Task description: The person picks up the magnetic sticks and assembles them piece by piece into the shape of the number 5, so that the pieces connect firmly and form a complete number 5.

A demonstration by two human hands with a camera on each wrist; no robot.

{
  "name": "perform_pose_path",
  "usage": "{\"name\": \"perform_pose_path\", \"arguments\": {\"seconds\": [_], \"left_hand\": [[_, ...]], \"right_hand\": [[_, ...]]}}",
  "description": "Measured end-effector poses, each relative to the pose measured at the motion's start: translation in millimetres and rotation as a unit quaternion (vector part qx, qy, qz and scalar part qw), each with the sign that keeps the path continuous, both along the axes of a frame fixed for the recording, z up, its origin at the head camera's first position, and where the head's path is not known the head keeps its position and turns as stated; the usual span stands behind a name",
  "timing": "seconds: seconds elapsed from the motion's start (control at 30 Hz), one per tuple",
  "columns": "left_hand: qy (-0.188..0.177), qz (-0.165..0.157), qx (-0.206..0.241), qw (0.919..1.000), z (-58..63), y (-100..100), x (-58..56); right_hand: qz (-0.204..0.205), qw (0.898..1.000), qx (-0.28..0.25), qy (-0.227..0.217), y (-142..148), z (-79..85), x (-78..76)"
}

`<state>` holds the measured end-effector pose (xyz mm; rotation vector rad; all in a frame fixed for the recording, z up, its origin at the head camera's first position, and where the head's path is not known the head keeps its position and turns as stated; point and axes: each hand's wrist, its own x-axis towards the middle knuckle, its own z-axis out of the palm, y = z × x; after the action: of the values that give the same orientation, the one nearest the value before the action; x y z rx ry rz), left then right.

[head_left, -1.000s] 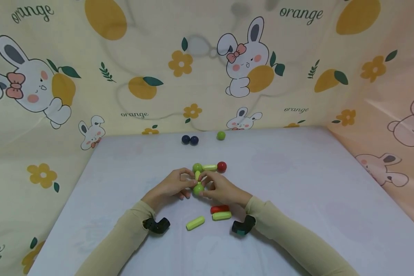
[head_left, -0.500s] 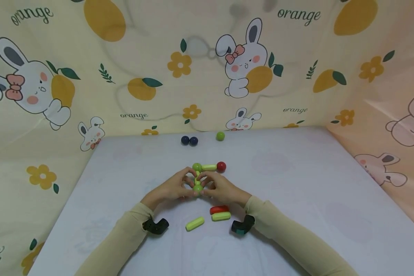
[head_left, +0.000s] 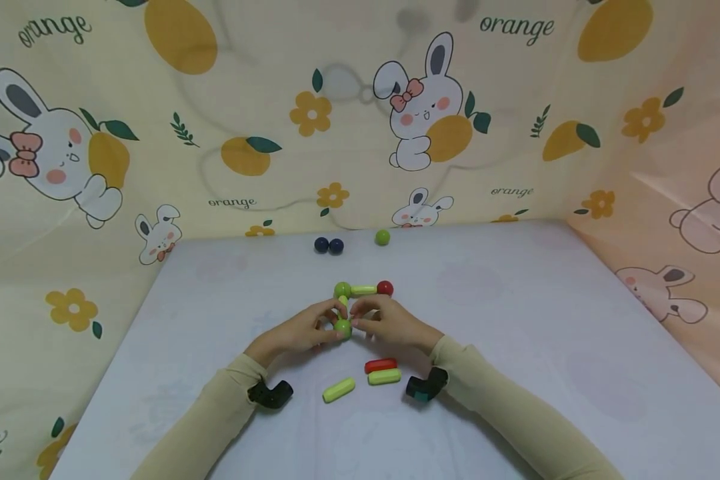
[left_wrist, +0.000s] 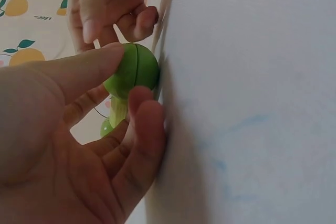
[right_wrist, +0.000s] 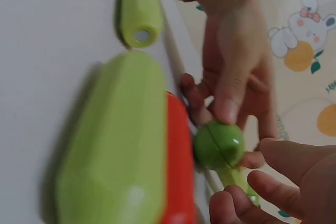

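Observation:
In the head view my left hand (head_left: pixel 303 327) pinches a green ball (head_left: pixel 343 329), its thumb on the near side and its fingers beside the short light-green rod (head_left: pixel 343 303) behind it. A seam runs round this ball (left_wrist: pixel 137 69) in the left wrist view. Farther back the rod meets a second green ball (head_left: pixel 343 289), from which another light-green rod (head_left: pixel 363 291) leads right to a red ball (head_left: pixel 385 287). My right hand (head_left: pixel 399 325) hovers just right of the near ball, thumb and fingers bent loosely with nothing between them.
Closer to me lie a red rod (head_left: pixel 381 365), a light-green rod (head_left: pixel 385 377) against it, and another light-green rod (head_left: pixel 339 390), whose end shows a round metal disc. Two dark blue balls (head_left: pixel 329 246) and a green ball (head_left: pixel 383 237) sit at the table's back edge.
My right hand has let go of the near green ball and shifted slightly right. My left hand keeps its place at the ball, and the joined pieces stay where they were.

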<state>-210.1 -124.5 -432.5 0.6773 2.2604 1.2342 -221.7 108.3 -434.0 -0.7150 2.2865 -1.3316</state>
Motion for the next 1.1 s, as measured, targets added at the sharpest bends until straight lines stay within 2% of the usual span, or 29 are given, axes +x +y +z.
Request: {"name": "perform_pose_path", "arguments": {"seconds": [0.53, 1.1], "left_hand": [[-0.014, 0.005, -0.012, 0.9998, -0.1, -0.4, -4.2], [-0.022, 0.015, -0.01, 0.9996, -2.7, -0.3, -2.5]], "right_hand": [[-0.04, 0.999, -0.018, 0.016, 21.4, 16.8, -16.4], [-0.064, 0.998, -0.01, 0.022, 31.4, 24.5, -20.5]]}}
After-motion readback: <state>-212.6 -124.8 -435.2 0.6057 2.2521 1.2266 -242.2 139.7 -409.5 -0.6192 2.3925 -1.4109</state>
